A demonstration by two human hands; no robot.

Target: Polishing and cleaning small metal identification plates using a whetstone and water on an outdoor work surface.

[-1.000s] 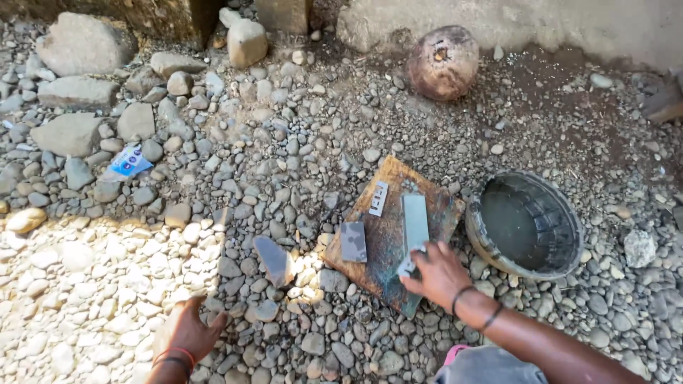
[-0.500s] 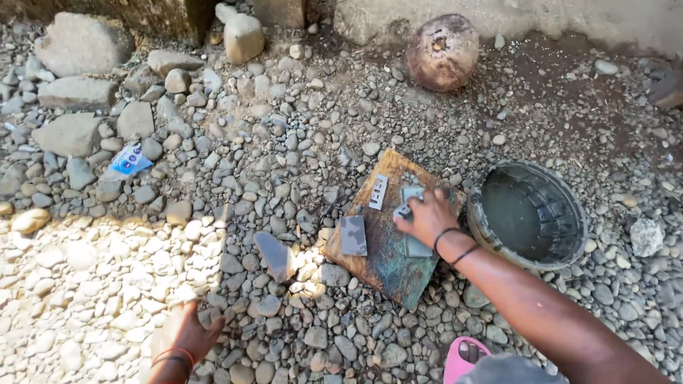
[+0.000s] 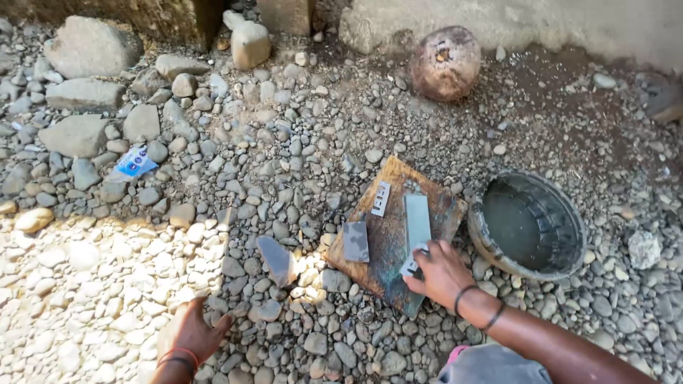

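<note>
Outside, the gravel ground (image 3: 299, 142) fills almost the whole view, grey pebbles everywhere, with bigger rocks (image 3: 89, 46) along the far left edge and a sunlit patch at the near left. Right of the middle stands a round dark basin (image 3: 528, 226) with cloudy water inside, and beyond it, near the wall, lies an old brown coconut (image 3: 445, 62). Just beside the basin, on its left, a worn wooden board (image 3: 388, 245) lies flat on the pebbles, turned like a diamond. On the board I see a long grey sharpening stone (image 3: 417, 219), a smaller dark grey stone (image 3: 356, 242) to its left, and a small white strip (image 3: 380, 199) near the far corner. The right hand (image 3: 442, 274) rests on the near end of the long stone, its fingers together and bent over a small white piece there; whether they really grip it I cannot tell. The left hand (image 3: 192, 331) presses flat on the gravel, well apart from the board, fingers a little spread, holding nothing. A blue and white wrapper (image 3: 134, 163) lies among the stones at left.
</note>
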